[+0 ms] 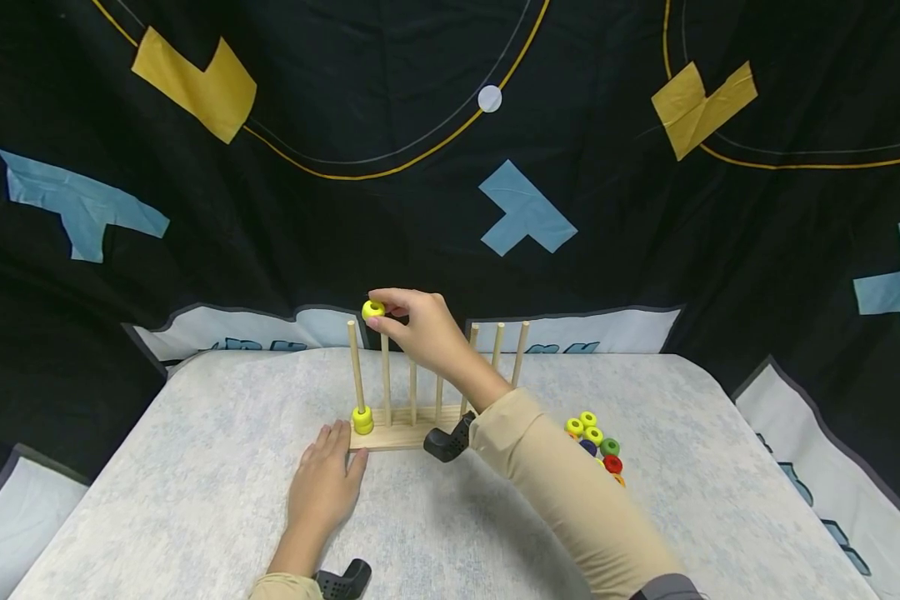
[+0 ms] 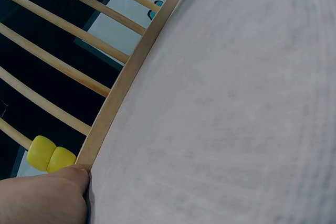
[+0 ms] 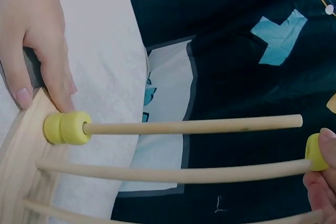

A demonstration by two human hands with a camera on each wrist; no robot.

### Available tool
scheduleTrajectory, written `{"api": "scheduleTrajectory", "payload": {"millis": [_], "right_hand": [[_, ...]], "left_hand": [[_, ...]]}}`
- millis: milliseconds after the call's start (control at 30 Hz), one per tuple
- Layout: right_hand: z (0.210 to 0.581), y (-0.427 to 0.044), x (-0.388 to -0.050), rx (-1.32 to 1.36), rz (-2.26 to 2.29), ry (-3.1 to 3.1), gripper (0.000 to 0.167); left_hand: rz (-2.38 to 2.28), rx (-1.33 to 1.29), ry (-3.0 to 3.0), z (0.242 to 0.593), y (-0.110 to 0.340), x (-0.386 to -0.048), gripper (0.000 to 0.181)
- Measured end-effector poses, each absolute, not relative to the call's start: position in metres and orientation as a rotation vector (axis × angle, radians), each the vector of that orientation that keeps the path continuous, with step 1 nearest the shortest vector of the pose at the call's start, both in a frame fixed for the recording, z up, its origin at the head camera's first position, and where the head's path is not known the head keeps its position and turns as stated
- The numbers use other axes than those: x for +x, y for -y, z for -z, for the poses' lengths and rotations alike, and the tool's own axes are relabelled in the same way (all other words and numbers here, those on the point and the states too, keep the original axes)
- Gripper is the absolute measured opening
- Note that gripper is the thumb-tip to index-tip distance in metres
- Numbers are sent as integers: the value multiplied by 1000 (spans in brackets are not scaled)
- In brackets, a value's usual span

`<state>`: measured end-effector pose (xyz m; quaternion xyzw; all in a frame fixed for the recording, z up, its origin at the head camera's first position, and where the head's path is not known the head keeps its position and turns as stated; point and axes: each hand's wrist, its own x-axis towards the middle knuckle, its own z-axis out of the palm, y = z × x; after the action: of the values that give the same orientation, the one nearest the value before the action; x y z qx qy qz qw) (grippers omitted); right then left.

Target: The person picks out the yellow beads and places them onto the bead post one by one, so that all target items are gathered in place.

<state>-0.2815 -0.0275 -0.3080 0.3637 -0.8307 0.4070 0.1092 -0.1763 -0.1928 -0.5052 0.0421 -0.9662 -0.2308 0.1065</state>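
A wooden peg stand (image 1: 400, 435) with several upright pegs stands on the table. Two yellow beads (image 1: 362, 420) are stacked at the foot of its leftmost peg. My right hand (image 1: 420, 329) pinches another yellow bead (image 3: 315, 153) between thumb and fingers, at the tip of the second peg (image 3: 173, 174). Whether the peg tip is inside the bead's hole I cannot tell. Flat on the table, my left hand (image 1: 326, 479) rests against the stand's left end, its thumb (image 2: 79, 174) touching the front edge and its fingers alongside the end.
To the right of the stand lies a group of loose beads, among them yellow ones (image 1: 593, 435), a green bead (image 1: 610, 447) and a red bead (image 1: 612, 464). My right forearm (image 1: 562, 492) partly hides them. A dark curtain (image 1: 390, 242) hangs behind the table (image 1: 195, 467).
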Motion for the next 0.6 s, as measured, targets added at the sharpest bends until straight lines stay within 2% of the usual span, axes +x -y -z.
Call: {"api": "scheduleTrajectory", "payload": {"millis": [600], "right_hand": [[306,49,-274,1143,-1116,2482,41]], "left_hand": [[689,121,2844,506,193,-176,65]]}}
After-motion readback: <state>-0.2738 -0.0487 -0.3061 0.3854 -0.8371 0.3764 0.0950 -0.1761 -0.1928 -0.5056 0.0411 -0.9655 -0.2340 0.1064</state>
